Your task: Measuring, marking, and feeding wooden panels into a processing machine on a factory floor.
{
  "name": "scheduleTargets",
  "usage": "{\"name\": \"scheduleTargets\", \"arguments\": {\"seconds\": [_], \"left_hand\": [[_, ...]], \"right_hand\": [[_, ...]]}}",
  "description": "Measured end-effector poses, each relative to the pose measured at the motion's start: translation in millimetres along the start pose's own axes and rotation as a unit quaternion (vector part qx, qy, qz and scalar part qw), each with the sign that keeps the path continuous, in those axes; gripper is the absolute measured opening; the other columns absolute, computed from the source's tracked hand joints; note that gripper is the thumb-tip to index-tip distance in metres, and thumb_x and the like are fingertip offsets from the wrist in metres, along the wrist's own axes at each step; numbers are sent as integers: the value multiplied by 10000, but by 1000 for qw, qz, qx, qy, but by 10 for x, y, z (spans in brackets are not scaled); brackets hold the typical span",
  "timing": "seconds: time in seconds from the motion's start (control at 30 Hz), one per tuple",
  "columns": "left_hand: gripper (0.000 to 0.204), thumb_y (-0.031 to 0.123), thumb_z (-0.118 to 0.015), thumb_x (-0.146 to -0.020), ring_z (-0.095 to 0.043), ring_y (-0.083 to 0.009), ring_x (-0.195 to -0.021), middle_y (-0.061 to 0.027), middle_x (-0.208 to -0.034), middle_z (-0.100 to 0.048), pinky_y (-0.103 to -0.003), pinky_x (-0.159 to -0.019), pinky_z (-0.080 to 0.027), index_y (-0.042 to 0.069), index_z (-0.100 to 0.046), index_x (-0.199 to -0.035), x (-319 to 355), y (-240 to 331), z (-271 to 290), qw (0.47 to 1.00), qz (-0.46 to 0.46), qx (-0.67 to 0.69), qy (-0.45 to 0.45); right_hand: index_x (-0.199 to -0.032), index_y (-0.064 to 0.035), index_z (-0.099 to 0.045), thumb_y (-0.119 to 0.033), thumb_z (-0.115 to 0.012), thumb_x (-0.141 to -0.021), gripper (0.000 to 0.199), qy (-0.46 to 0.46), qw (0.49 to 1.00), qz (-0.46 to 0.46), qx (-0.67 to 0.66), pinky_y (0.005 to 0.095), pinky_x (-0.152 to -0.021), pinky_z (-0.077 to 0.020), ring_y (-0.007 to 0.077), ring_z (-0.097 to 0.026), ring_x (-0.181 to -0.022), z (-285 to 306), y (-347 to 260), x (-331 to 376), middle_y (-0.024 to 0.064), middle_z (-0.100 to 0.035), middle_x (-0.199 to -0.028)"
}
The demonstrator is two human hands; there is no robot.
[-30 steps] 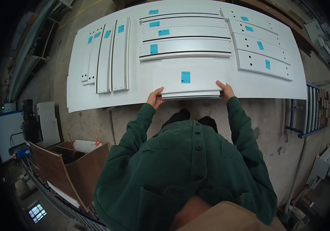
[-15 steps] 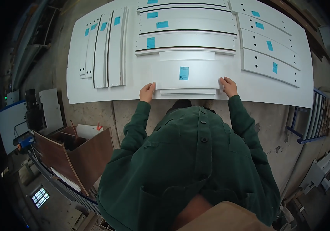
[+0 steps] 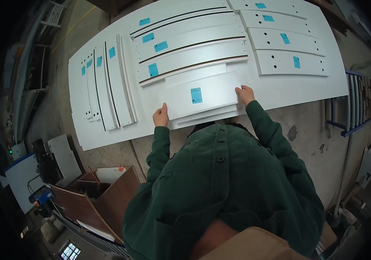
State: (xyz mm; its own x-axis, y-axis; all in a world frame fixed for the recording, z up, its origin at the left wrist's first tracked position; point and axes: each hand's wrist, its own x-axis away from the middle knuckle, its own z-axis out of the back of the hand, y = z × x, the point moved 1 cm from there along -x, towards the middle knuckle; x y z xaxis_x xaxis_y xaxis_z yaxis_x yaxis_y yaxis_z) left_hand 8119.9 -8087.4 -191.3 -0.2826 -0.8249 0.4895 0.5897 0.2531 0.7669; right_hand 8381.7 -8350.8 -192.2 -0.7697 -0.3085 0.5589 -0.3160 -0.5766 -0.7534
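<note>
A white rectangular panel (image 3: pixel 174 97) with a blue label (image 3: pixel 196 95) lies across the front middle of a large white board, level with my chest. My left hand (image 3: pixel 161 116) grips its left short end, thumb upward and the other fingers mostly hidden. My right hand (image 3: pixel 245 93) is closed on the right short end. Other white pieces show beneath it: one edge juts out on the far side (image 3: pixel 196 74) and a narrow strip (image 3: pixel 207 115) on the near side. Whether the held panel is raised off them, I cannot tell.
Long grooved white boards (image 3: pixel 192 56) lie beyond the panel. Upright-lying narrow boards (image 3: pixel 115 82) sit left, and drilled boards (image 3: pixel 289 65) right, all on the large white board (image 3: pixel 280 93). A brown wooden box (image 3: pixel 112 197) stands lower left; a blue-framed roller conveyor (image 3: pixel 350 102) is at right.
My view has turned, so the whole table appears tilted, its left side lower. Both hands stay on the panel's ends, and the panel looks slightly larger.
</note>
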Motion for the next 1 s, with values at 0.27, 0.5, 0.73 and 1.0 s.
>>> {"name": "scheduleTargets", "arguments": {"seconds": [0.27,0.5,0.73,1.0], "left_hand": [[292,295,-672,-755,-421,-56,-516,18,-585,-487,-208,-450,-331,29,-584,-673,226,556,10,981,33,149,-118],[310,159,-673,-754,-566,-150,-621,-73,-798,-551,-281,-529,-501,-26,-480,-912,675,559,-417,934,146,310,-101],[456,178,-706,-714,-585,-164,-668,-95,-893,-548,-307,-545,-504,-7,-409,-1006,717,928,-1052,935,115,322,-90],[348,258,-591,-820,-568,-91,-781,-32,-900,-566,-224,-621,-457,44,-514,-1082,1397,619,-537,944,60,252,-204]], "right_hand": [[-974,57,-597,-203,-595,-736,353,55,995,50,-70,270,-645,-451,171,-571,-750,210,-458,-541,96,-620,-866],[-922,5,-647,-146,-621,-659,305,-95,967,193,134,268,-624,-468,165,-588,-684,-102,-1742,-1517,92,-636,-770],[-967,-24,-637,-200,-633,-675,340,-158,893,292,303,283,-654,-484,186,-608,-682,-820,-2647,-2505,115,-643,-794],[-1051,-175,-616,-364,-534,-719,391,14,845,347,407,417,-892,-392,336,-499,-1035,-1427,-2776,-1695,107,-577,-1086]]}}
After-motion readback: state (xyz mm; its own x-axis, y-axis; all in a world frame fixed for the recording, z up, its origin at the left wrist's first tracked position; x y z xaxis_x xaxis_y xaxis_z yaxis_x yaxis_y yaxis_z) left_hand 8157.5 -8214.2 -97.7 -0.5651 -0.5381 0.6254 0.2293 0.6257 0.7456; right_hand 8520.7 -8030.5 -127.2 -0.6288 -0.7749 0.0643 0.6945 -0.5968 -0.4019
